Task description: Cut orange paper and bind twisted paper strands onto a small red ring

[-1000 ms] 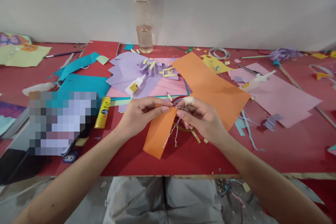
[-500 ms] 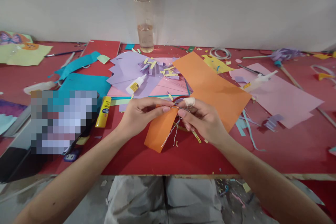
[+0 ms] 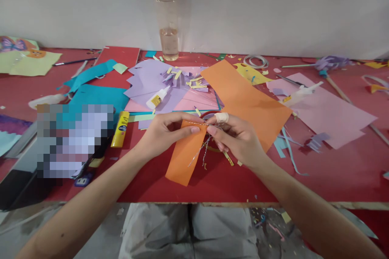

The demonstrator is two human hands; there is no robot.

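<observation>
The left hand (image 3: 162, 133) pinches the orange paper strip (image 3: 184, 158) near its top edge, seemingly to steady it; the right hand's fingers close on the twisted wire (image 3: 204, 149) just beside the left fingertips, apparently for control; its loose ends dangle below them.

a craft workspace, it seems; cut coloured paper sheets (image 3: 247, 103), a yellow glue stick (image 3: 120, 129) and small scraps (image 3: 199, 85) cover a red tabletop (image 3: 146, 186).
</observation>
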